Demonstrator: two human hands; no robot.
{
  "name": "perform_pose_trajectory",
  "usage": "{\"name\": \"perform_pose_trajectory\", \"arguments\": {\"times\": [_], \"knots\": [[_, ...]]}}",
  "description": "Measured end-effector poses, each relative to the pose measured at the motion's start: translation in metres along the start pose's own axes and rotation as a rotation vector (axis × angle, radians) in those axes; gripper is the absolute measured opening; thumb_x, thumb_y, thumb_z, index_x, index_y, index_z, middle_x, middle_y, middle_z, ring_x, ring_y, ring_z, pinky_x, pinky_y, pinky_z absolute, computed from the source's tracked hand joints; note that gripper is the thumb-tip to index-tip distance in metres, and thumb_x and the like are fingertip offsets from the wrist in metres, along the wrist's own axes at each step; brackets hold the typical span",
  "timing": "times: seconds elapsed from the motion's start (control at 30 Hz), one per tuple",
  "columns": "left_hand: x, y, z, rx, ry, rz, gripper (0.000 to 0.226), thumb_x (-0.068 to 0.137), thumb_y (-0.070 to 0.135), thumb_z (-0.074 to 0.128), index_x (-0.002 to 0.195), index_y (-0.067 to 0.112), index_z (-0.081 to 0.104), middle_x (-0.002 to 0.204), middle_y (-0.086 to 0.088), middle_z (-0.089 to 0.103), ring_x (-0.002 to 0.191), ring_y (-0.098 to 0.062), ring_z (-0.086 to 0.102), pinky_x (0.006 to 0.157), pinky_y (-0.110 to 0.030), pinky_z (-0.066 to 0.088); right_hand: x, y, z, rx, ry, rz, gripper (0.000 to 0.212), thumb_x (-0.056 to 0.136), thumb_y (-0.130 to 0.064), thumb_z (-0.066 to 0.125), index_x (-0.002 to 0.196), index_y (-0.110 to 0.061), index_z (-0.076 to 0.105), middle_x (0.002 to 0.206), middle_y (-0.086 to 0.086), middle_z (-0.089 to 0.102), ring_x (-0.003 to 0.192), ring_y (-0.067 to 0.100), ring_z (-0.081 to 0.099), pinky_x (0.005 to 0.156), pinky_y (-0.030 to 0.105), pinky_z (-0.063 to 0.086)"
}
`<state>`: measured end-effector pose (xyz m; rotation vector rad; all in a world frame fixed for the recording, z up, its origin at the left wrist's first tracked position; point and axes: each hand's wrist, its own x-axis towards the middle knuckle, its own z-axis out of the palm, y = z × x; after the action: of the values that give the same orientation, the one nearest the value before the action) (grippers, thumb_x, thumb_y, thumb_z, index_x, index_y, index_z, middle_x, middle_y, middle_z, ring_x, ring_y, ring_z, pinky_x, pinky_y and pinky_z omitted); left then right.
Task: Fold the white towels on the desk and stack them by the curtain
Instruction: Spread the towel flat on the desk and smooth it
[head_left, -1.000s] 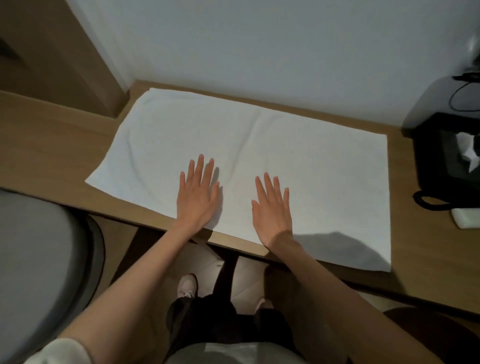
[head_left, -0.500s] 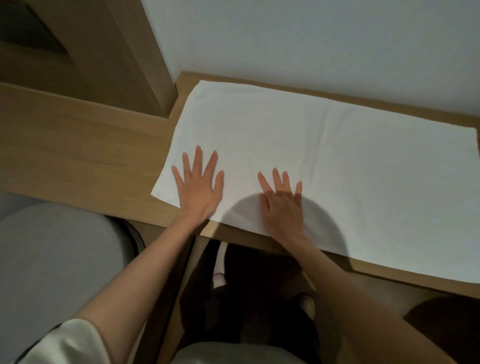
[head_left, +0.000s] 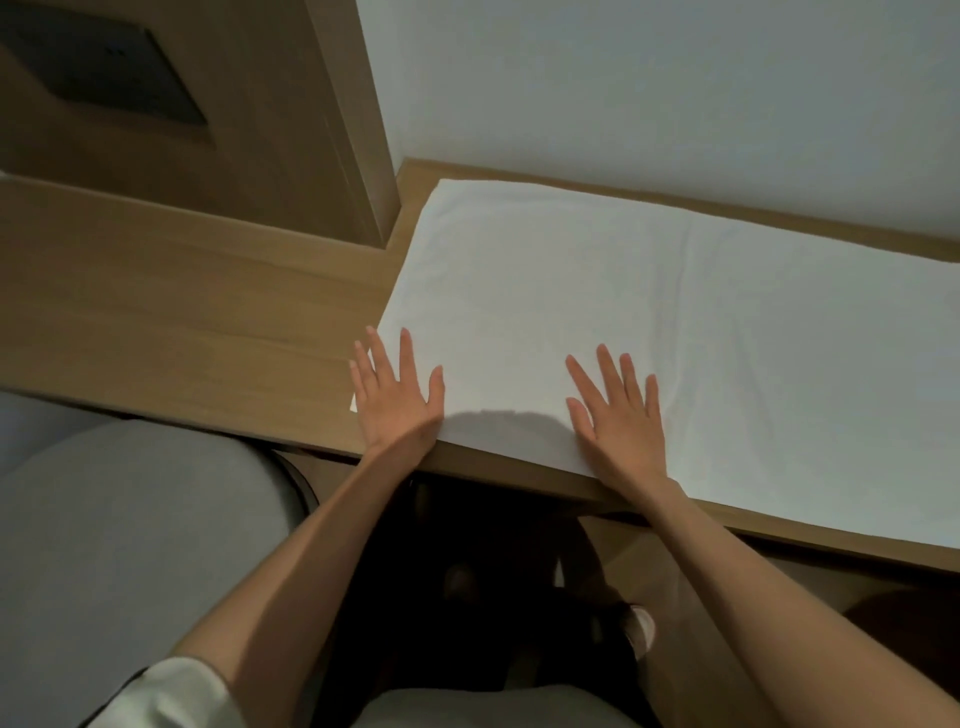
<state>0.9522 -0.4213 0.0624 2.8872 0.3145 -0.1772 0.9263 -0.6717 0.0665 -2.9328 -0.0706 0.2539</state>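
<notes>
Our left hand (head_left: 397, 397) now sits further left, at the corner of the white towel (head_left: 623, 301); like our right hand (head_left: 618, 423), it lies flat, gripping nothing. Limp, light cloth: we should pinch corners.

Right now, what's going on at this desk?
A person has both hands flat on a white towel spread on the wooden desk. The left hand presses its near left corner, and the right hand lies further along the near edge. No edge is lifted yet.
</notes>
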Motion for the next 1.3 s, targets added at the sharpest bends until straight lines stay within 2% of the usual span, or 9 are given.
{"name": "perform_pose_trajectory", "arguments": {"times": [0.07,0.13,0.27,0.53,0.8,0.9,1.07,1.2,1.3], "knots": [[-0.001,0.001,-0.005,0.011,-0.023,0.011,0.068,0.1,0.05,0.016,0.152,0.013,-0.007,0.155,-0.021,-0.02,0.144,-0.033,-0.018,0.117,-0.042,-0.012,-0.001,-0.003,-0.004,0.003,-0.02,0.002,0.051,0.1,-0.047,0.012,0.151,-0.042,0.002,0.161,-0.005,-0.007,0.147,0.018,-0.013,0.118,0.042,-0.009],[-0.001,0.005,-0.011,0.039,-0.006,0.04,0.069,0.1,0.048,0.015,0.152,0.008,-0.006,0.155,-0.022,-0.02,0.144,-0.032,-0.019,0.118,-0.042,-0.012,-0.002,-0.007,-0.012,0.043,-0.012,0.015,0.05,0.102,-0.043,0.017,0.152,-0.037,0.012,0.161,-0.001,0.005,0.148,0.021,-0.003,0.119,0.044,0.0],[0.008,0.032,-0.027,0.063,0.014,0.145,0.066,0.1,0.047,0.012,0.151,0.012,-0.009,0.156,-0.015,-0.022,0.144,-0.029,-0.02,0.118,-0.042,-0.011,0.0,-0.012,-0.03,0.12,0.113,0.054,0.047,0.103,-0.031,0.025,0.15,-0.025,0.028,0.157,0.005,0.024,0.146,0.027,0.015,0.118,0.045,0.013],[0.047,0.105,-0.035,0.103,-0.026,0.366,0.063,0.099,0.048,0.011,0.15,0.021,-0.014,0.156,-0.007,-0.025,0.144,-0.028,-0.021,0.118,-0.046,-0.007,0.037,0.009,-0.053,0.129,0.159,0.176,0.051,0.103,-0.029,0.026,0.153,-0.021,0.017,0.16,0.007,0.009,0.148,0.027,0.003,0.118,0.045,0.0],[0.111,0.134,-0.017,0.04,-0.066,0.404,0.056,0.103,0.037,0.021,0.152,0.026,-0.003,0.159,-0.007,-0.015,0.146,-0.028,-0.015,0.117,-0.049,-0.006,0.11,0.043,-0.058,0.137,0.054,0.259,0.058,0.103,-0.037,0.021,0.154,-0.021,-0.001,0.16,0.004,-0.014,0.146,0.022,-0.017,0.116,0.041,-0.013],[0.138,0.133,-0.012,0.04,-0.037,0.407,0.055,0.102,0.036,0.024,0.153,0.027,0.005,0.16,-0.008,-0.01,0.146,-0.03,-0.011,0.116,-0.052,-0.004,0.138,0.055,-0.053,0.146,0.026,0.289,0.06,0.103,-0.038,0.021,0.153,-0.016,-0.002,0.16,0.008,-0.012,0.147,0.023,-0.015,0.118,0.043,-0.009],[0.18,0.13,-0.003,-0.004,-0.02,0.348,0.052,0.102,0.038,0.022,0.152,0.032,0.007,0.159,-0.004,-0.013,0.146,-0.026,-0.015,0.114,-0.053,-0.01,0.15,0.065,-0.042,0.129,0.1,0.239,0.06,0.101,-0.04,0.025,0.153,-0.015,0.008,0.161,0.007,-0.003,0.148,0.022,-0.007,0.118,0.042,-0.009],[0.201,0.119,-0.003,0.007,0.005,0.286,0.056,0.101,0.043,0.023,0.153,0.029,0.006,0.16,-0.007,-0.01,0.147,-0.025,-0.012,0.116,-0.048,-0.011,0.15,0.067,-0.04,0.079,0.076,0.228,0.063,0.102,-0.041,0.022,0.153,-0.011,0.001,0.16,0.001,-0.012,0.146,0.02,-0.015,0.116,0.045,-0.015],[0.21,0.115,-0.004,0.013,0.021,0.243,0.059,0.1,0.047,0.023,0.153,0.028,0.006,0.16,-0.009,-0.009,0.147,-0.024,-0.011,0.117,-0.045,-0.01,0.16,0.062,-0.046,0.03,0.131,0.162,0.062,0.102,-0.037,0.025,0.152,-0.009,0.001,0.161,0.004,-0.006,0.148,0.023,-0.009,0.116,0.045,-0.013]]}}
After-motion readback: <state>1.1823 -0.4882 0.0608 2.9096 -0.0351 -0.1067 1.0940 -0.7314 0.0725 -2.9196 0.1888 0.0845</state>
